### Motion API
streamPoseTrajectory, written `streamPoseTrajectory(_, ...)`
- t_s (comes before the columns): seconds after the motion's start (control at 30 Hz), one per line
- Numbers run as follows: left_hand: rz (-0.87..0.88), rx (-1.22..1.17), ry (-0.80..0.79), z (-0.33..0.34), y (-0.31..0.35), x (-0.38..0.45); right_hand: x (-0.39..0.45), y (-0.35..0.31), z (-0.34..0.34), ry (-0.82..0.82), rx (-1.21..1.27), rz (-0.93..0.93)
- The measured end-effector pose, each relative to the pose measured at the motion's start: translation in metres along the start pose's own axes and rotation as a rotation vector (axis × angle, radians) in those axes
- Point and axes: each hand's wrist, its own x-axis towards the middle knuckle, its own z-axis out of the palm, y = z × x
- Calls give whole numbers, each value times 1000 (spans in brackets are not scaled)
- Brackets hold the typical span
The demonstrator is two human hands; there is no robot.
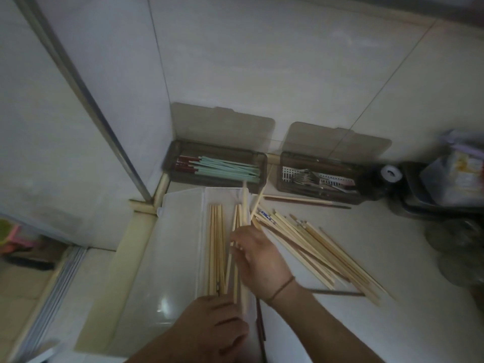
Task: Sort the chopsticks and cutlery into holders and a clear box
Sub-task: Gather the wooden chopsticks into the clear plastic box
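Slim, seemingly wooden chopsticks (216, 247), clear box (180, 231)

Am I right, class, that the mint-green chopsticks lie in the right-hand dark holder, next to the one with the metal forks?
No. The head view shows the mint-green chopsticks in the left dark holder, by the wall corner. The right dark holder holds the metal forks.

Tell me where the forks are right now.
In the head view, the forks lie in the dark holder at the right against the back wall, beside the holder of mint-green chopsticks on its left.
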Motion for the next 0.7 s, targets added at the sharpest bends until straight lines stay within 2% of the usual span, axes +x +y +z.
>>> streamPoseTrajectory(0.1, -12, 10, 65, 3, -1, -6, 3, 0, 24, -225, -132, 35)
streamPoseTrajectory(0.2, -6, 23, 84, 5, 0, -7, 4, 1, 40, -309, -422, -80)
streamPoseTrajectory(0.3, -81, 14, 35, 3, 1, -4, 6, 0, 43, -456, -563, -114)
streamPoseTrajectory(0.33, -104, 9, 4, 3, 1, -3, 6, -1, 39, -421, -527, -133)
streamPoseTrajectory(0.37, -116, 10, -20, 2, 1, -2, 4, -1, 35, -312, -437, -152)
streamPoseTrajectory(0.47, -137, -14, -59, -1, 0, 0, -1, 15, 12, 164, -287, -162)
streamPoseTrajectory(0.5, -148, -30, -63, -2, 0, 0, -5, 29, 0, 288, -317, -80)
streamPoseTrajectory(0.57, -173, -47, -70, -3, 0, 0, -14, 64, -28, 443, -415, 217)
streamPoseTrajectory(0.63, -187, -53, -72, -3, 0, 0, -27, 99, -56, 394, -462, 562)
streamPoseTrajectory(0.7, -189, -55, -68, -3, 0, 0, -44, 127, -76, 240, -515, 819)
